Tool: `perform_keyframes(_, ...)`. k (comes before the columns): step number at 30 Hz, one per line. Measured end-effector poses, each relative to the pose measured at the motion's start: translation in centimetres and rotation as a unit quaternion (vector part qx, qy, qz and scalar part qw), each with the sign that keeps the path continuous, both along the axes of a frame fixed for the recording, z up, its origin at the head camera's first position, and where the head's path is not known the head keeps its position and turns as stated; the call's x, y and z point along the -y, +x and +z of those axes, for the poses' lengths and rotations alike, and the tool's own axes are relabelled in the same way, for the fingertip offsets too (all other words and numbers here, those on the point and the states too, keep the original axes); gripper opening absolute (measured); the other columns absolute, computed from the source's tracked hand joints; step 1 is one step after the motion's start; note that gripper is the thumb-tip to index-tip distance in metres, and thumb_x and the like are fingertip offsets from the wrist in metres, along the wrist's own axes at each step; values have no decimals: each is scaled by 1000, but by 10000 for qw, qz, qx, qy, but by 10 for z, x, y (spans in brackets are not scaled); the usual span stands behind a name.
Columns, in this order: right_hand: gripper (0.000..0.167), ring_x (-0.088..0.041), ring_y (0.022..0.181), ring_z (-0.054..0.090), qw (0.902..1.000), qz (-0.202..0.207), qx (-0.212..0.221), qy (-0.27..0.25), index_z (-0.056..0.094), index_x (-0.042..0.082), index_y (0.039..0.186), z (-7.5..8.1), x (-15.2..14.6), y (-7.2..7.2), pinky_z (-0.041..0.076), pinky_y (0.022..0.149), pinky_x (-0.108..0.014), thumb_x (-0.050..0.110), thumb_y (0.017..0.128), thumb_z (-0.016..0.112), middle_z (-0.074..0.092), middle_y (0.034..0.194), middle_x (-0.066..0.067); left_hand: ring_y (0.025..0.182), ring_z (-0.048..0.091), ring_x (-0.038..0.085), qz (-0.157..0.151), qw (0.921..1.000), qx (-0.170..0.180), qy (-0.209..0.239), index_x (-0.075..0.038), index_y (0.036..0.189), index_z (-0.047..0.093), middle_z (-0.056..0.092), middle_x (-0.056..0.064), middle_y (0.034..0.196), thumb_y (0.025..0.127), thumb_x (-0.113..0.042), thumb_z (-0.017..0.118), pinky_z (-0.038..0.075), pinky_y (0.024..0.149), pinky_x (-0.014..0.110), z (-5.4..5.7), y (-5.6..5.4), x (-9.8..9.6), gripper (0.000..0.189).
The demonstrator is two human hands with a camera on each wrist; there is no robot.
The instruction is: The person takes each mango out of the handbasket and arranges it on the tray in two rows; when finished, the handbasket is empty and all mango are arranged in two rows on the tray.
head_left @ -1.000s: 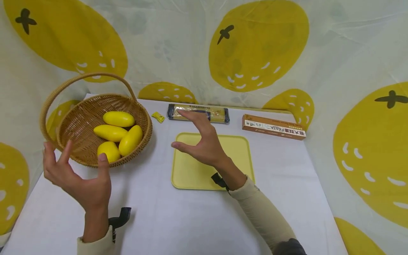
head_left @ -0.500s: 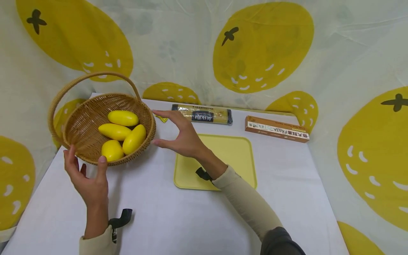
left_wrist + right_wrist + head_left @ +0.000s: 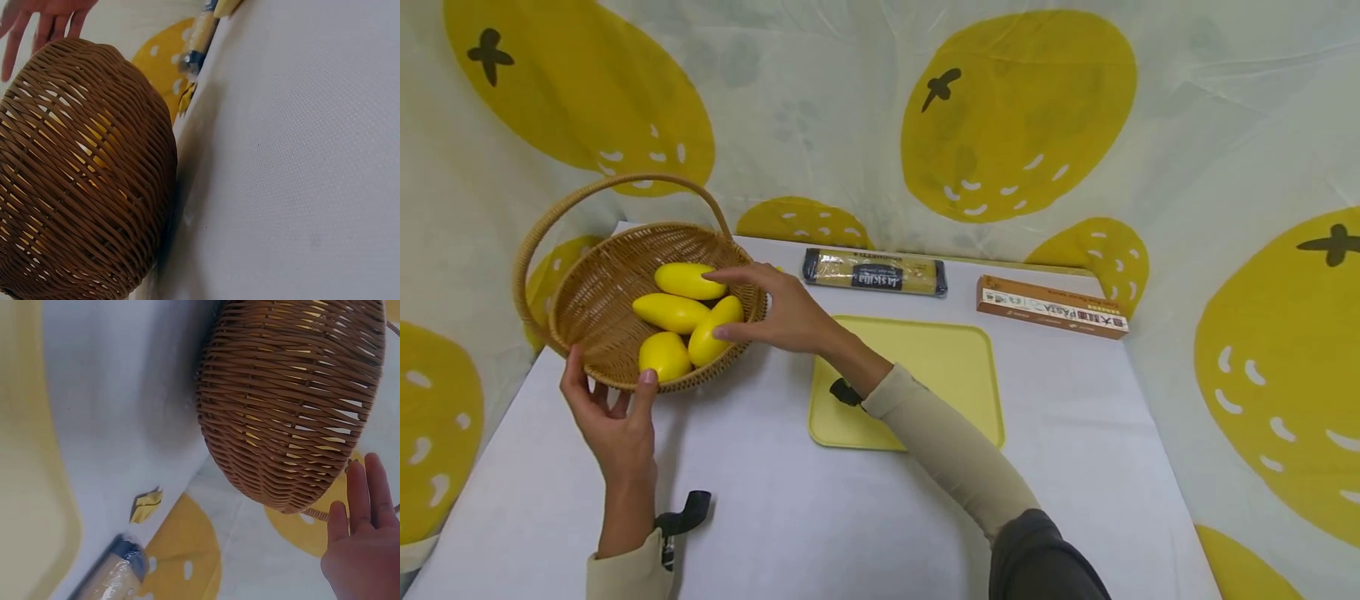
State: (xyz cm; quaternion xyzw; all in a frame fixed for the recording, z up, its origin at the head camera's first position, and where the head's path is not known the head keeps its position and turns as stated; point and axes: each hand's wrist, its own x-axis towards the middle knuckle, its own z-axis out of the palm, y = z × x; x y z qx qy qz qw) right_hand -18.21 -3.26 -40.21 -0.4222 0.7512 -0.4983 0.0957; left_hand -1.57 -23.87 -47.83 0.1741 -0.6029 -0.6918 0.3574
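A brown wicker basket (image 3: 598,308) with an arched handle stands at the left, tilted toward me. Inside lie several smooth yellow fruits; one (image 3: 670,313) is long and pointed, another (image 3: 664,357) rounder. My left hand (image 3: 617,437) cups the basket's near left side from outside, thumb and index tips right at the rim, other fingers partly hidden behind them. My right hand (image 3: 782,312) reaches over the right rim, index finger and thumb spread, overlapping the upper and right-hand fruits. Extended fingers of the right hand (image 3: 369,537) show beside the basket wall in the right wrist view.
A pale yellow tray (image 3: 955,417) lies mid-table under my right forearm. Behind it sits a spaghetti packet (image 3: 876,272), with a pasta box (image 3: 1052,307) at the back right. A small yellow wrapped piece (image 3: 147,505) lies between basket and packet. A fruit-print curtain (image 3: 820,100) hangs behind.
My right hand has moved left from above the tray to over the basket's right rim. My left hand has come in to the near rim, its fingers drawing closer together.
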Motion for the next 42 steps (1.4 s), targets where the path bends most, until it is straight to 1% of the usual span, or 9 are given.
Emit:
perform_keyframes(5,63,-2,132,55,9992,357,56,165,64,22,146,-2,14,-8,42,115,-19,34,89,87,63,147,9,159,29,35,-69,9999,43,65,-18,162,36,25,2,173,90,6,77,32,131,51,0,1,-1,87)
perform_keyframes(9,60,-3,128,57,9978,551,36,371,67,20,142,-3,22,-14,48,114,-28,31,88,89,65,144,5,156,31,36,-101,9999,30,53,-18,162,36,23,2,174,89,8,77,38,128,50,-1,1,-2,88)
perform_keyframes(14,56,-7,128,60,9938,823,-44,743,69,16,140,-1,31,-20,50,113,-29,29,89,88,68,142,1,155,31,36,-160,9998,-117,7,-17,162,37,24,2,173,86,10,78,40,127,47,-2,0,-4,90)
perform_keyframes(20,54,-17,129,62,9874,1032,-60,1200,69,12,138,-3,36,-24,49,113,-30,22,89,87,69,140,-1,155,31,37,-143,9995,-155,-224,-15,162,36,24,4,174,84,13,77,41,125,46,-5,2,-7,92)
perform_keyframes(26,49,-24,130,62,9820,1089,-447,1475,73,10,133,-7,39,-23,49,113,-33,17,87,89,72,136,-1,156,32,37,-23,9977,92,-671,-15,163,35,23,1,175,83,9,79,46,122,41,-10,3,-8,94)
perform_keyframes(30,48,-22,129,62,9728,1142,-787,1853,74,13,131,-6,45,-25,48,112,-29,20,86,89,72,134,2,156,33,36,78,9948,256,-986,-16,163,34,22,0,175,84,5,80,48,120,39,-12,4,-9,94)
perform_keyframes(34,48,-19,130,62,9590,1232,-969,2362,74,17,131,-3,51,-28,45,111,-22,23,86,89,71,134,4,156,32,36,103,9944,262,-1022,-16,163,33,20,-1,176,83,3,81,48,120,40,-13,3,-9,95)
perform_keyframes(39,47,-13,132,60,9434,1339,-1026,2854,74,19,130,-2,59,-33,41,115,-20,25,86,89,70,136,5,157,31,36,108,9949,241,-978,-15,163,34,19,-2,176,82,3,81,48,120,40,-15,3,-10,96)
perform_keyframes(42,46,-12,131,59,9386,1364,-931,3030,74,19,129,-1,62,-34,41,114,-20,25,86,89,70,135,6,156,31,37,101,9950,224,-971,-14,163,34,19,-1,176,82,4,81,49,119,37,-16,3,-10,95)
